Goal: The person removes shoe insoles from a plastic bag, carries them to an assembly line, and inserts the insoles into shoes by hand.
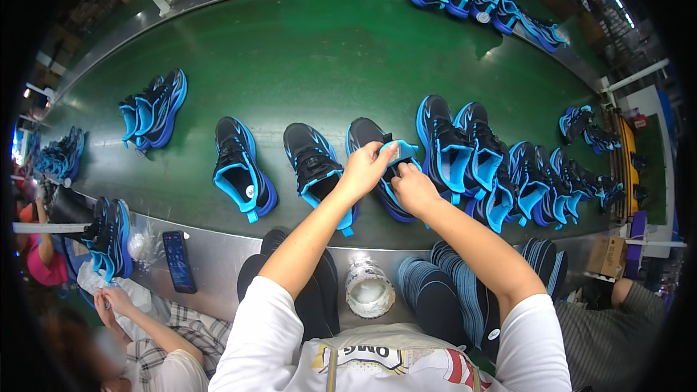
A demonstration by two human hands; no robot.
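Below me, both my hands meet over one black and blue sneaker (377, 167) lying on a green conveyor belt (305, 58). My left hand (365, 167) pinches the sneaker's bright blue tongue (401, 151) between thumb and fingers, lifting it. My right hand (411, 187) rests curled on the sneaker's opening, just beside the left hand; whether its fingers grip anything I cannot tell. Two more matching sneakers (279, 167) lie to the left of this one, slightly apart, and a tight row of sneakers (501, 167) leans together on the right. Further pairs sit along the belt's far edge. Near me, on a metal desk (218, 261), stand stacks of dark insoles (443, 290), a round white container (369, 289) between them, and a dark phone (178, 261) farther left. At lower left, another person's hands (116, 299) work at the desk.
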